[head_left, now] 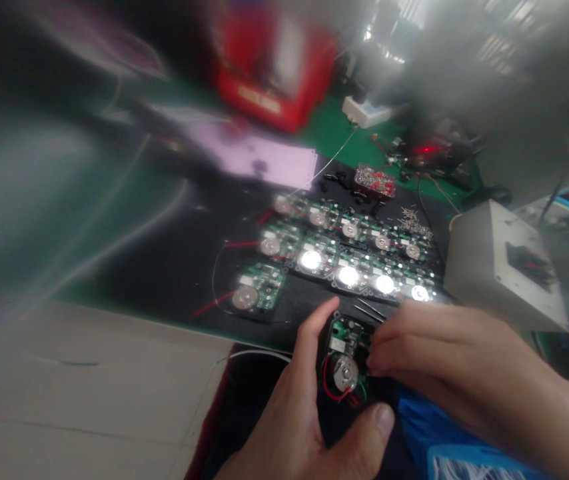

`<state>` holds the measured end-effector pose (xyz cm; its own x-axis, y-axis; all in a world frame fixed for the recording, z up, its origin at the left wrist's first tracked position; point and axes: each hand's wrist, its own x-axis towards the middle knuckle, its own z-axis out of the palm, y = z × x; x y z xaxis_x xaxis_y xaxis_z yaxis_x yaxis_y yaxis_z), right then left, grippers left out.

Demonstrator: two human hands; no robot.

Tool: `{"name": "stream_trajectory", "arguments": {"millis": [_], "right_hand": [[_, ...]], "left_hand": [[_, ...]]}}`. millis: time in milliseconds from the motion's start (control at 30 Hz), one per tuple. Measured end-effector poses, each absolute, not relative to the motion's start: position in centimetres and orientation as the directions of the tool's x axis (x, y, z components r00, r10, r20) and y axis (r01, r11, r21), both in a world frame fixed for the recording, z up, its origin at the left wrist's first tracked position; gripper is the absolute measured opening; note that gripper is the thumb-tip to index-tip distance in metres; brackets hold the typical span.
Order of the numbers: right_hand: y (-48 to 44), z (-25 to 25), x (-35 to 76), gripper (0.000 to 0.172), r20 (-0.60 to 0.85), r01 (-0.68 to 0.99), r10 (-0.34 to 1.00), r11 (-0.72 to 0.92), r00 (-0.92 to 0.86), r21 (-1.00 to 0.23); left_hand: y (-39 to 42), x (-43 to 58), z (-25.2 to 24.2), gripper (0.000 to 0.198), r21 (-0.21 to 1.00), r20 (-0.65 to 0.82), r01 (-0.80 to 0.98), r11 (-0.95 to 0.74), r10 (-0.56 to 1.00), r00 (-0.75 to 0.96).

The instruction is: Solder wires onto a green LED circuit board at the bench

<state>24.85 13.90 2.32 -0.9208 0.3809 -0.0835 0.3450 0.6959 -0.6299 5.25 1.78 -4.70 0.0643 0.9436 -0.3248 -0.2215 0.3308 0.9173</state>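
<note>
A circuit board unit (347, 357) in a black frame, with a round silver disc and red and green wires, is at the lower middle. My left hand (319, 413) holds it from the left and below, index finger along its left edge and thumb near its lower right. At the unit's right side my right hand (429, 343) has its fingers pressed together; what they grip, if anything, is hidden. Thin metal prongs (368, 311) show just beyond those fingers. Behind stand rows of similar boards (348, 275) with round discs, on a black mat (164, 267).
A white box (507, 267) stands at the right. Farther back are a tray of small parts (374, 181), loose pins (414, 221), pink paper (269, 157) and a red bin (264, 100). Blue packaging (459, 440) lies beneath my right arm.
</note>
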Motion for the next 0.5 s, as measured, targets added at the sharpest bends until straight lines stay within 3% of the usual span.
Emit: {"name": "stream_trajectory", "arguments": {"millis": [133,200,400,500], "right_hand": [[13.7,2.9,25.1,0.014,-0.041,0.349,0.416,0.702,-0.909,-0.621],[13.6,3.6,25.3,0.013,0.017,0.387,0.496,0.699,-0.868,-0.601],[12.4,4.1,28.6,0.013,0.174,0.563,0.718,0.651,-0.673,-0.509],[11.4,3.4,32.2,0.014,0.243,0.687,0.846,0.528,-0.474,-0.500]], "left_hand": [[1.8,5.3,-4.7,0.083,0.893,-0.323,-0.311,0.325,0.945,0.059],[1.9,5.2,-4.7,0.078,0.864,-0.350,-0.361,0.350,0.934,0.069],[2.2,4.7,-5.1,0.073,0.773,-0.453,-0.460,0.436,0.888,0.082],[2.6,4.7,-4.8,0.074,0.723,-0.480,-0.546,0.424,0.876,0.045]]}}
